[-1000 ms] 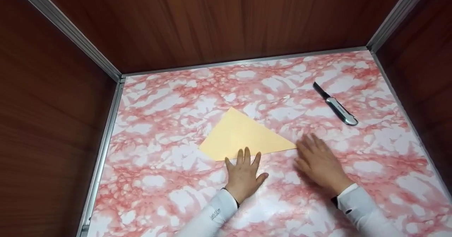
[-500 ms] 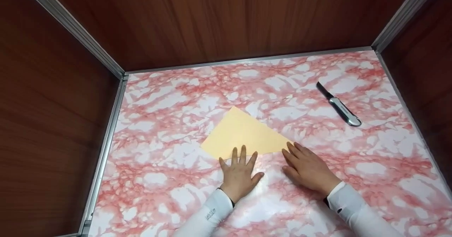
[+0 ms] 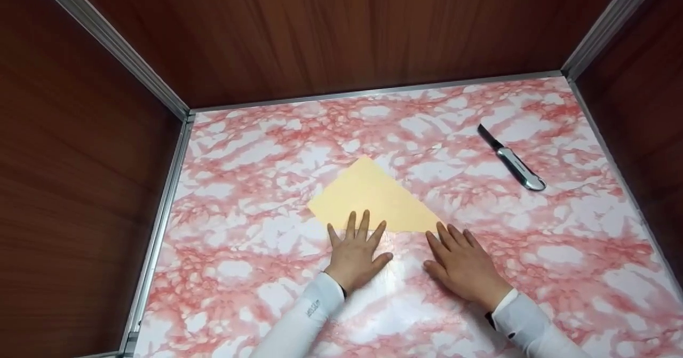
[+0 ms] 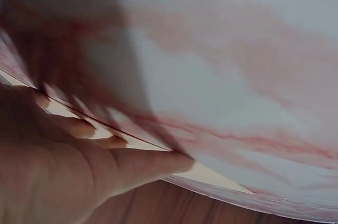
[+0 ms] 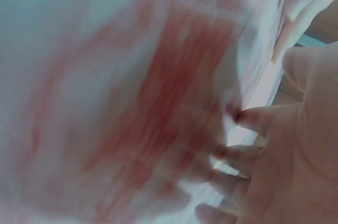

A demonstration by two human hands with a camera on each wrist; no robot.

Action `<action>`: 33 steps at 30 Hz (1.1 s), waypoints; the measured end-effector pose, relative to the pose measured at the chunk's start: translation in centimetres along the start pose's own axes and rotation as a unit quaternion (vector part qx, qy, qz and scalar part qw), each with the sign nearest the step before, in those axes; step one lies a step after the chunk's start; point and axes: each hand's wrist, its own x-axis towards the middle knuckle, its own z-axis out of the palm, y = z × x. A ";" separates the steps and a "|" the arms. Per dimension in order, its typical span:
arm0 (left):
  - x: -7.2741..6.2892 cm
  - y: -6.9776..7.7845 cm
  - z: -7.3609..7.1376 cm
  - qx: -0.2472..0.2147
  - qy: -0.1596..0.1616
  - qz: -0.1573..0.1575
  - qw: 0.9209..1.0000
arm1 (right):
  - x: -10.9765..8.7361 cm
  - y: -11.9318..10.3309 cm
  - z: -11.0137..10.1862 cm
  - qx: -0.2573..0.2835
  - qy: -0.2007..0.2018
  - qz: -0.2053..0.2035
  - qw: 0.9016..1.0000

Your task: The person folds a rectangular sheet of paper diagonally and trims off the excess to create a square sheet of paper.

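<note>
A folded sheet of yellow paper (image 3: pixel 373 192) lies flat on the table in the head view, its near edge running roughly left to right. My left hand (image 3: pixel 354 256) is spread out, fingertips resting on the paper's near edge left of its middle. At the right corner, my right hand (image 3: pixel 465 267) touches the paper with extended fingertips. In the left wrist view the fingers (image 4: pixel 142 166) lie along a thin strip of the paper (image 4: pixel 216 177). The right wrist view shows the right hand's fingers (image 5: pixel 259 118) against the surface, with part of the left hand (image 5: pixel 311 2) beyond.
A utility knife (image 3: pixel 515 163) with its dark blade out lies at the back right of the red-and-white marbled table (image 3: pixel 240 160). Dark wood panels (image 3: pixel 341 32) in metal frames enclose the back and both sides. A tiny pale scrap (image 3: pixel 436 146) lies behind the paper.
The paper has turned slightly counter-clockwise, its far tip shifting right and its left corner moving away. The right hand has come in to the right corner; the left hand has shifted a little left.
</note>
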 end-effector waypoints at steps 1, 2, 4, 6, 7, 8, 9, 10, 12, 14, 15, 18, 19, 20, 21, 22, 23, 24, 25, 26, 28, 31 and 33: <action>0.2 -0.3 -0.1 -0.002 0.000 0.009 1.000 | -0.2 -0.3 0.0 -0.004 -0.001 0.003 1.000; 0.5 -0.6 -0.1 -0.006 -0.001 0.018 1.000 | -0.3 -0.6 0.0 -0.008 -0.003 0.006 1.000; 0.9 -1.2 -0.3 -0.013 -0.003 0.030 0.999 | -0.5 -1.2 -0.1 -0.011 -0.008 0.013 1.000; 1.3 -1.5 -0.5 -0.021 -0.003 0.035 0.999 | -0.7 -1.8 -0.3 -0.014 -0.014 0.019 1.000; 1.6 -1.6 -0.7 -0.024 -0.003 0.035 0.999 | -0.8 -2.1 -0.3 -0.012 -0.017 0.021 1.000; 1.8 -1.6 -0.9 -0.029 -0.003 0.035 0.999 | -0.8 -2.5 -0.4 -0.010 -0.018 0.023 1.000; 2.0 -1.6 -1.0 -0.033 -0.003 0.033 0.999 | -0.9 -2.8 -0.5 -0.009 -0.019 0.023 1.000; 2.2 -1.5 -1.2 -0.037 -0.003 0.032 0.999 | -0.9 -3.1 -0.5 -0.011 -0.019 0.022 1.000; 2.7 -1.2 -1.5 -0.041 -0.006 0.029 0.999 | -0.9 -3.7 -0.5 -0.015 -0.019 0.017 1.000; 3.1 -0.9 -1.7 -0.045 -0.009 0.025 0.999 | -1.0 -4.3 -0.5 -0.021 -0.021 0.013 0.999; 3.3 -0.8 -1.7 -0.047 -0.009 0.023 0.999 | -1.0 -4.5 -0.6 -0.026 -0.024 0.010 0.999; 3.9 -0.5 -1.7 -0.048 -0.001 0.018 0.999 | -1.1 -5.0 -0.8 -0.028 -0.031 0.006 0.999; 4.0 -0.4 -1.7 -0.049 0.004 0.016 0.999 | -1.1 -5.2 -0.8 -0.023 -0.034 0.007 0.999; 4.2 -0.3 -1.7 -0.049 0.010 0.014 0.999 | -1.0 -5.2 -0.9 -0.017 -0.036 0.007 0.999; 4.3 -0.2 -1.6 -0.049 0.015 0.011 0.999 | -1.0 -5.3 -1.1 -0.014 -0.035 0.005 0.999; 4.4 -0.1 -1.5 -0.048 0.018 0.008 0.999 | -0.9 -5.2 -1.2 -0.008 -0.033 0.004 0.999; 4.5 0.0 -1.5 -0.048 0.021 0.005 0.999 | -0.8 -5.0 -1.4 -0.004 -0.028 -0.002 1.000; 4.6 0.0 -1.5 -0.048 0.023 0.002 0.999 | -0.6 -4.8 -1.5 0.001 -0.023 -0.008 1.000; 4.6 0.1 -1.5 -0.046 0.023 -0.001 0.999 | -0.4 -4.5 -1.7 0.008 -0.017 -0.013 1.000; 4.7 0.2 -1.5 -0.043 0.023 -0.003 0.999 | -0.1 -4.1 -1.8 0.013 -0.009 -0.021 1.000; 4.8 0.3 -1.6 -0.038 0.022 -0.007 0.999 | 0.5 -3.1 -2.3 0.040 -0.003 -0.011 0.999; 5.1 0.4 -2.0 -0.029 0.024 -0.008 0.999 | 2.0 -1.2 -3.3 0.094 -0.013 0.035 0.995; 5.2 0.5 -2.2 -0.025 0.025 -0.008 0.999 | 3.1 0.2 -4.0 0.132 -0.026 0.083 0.987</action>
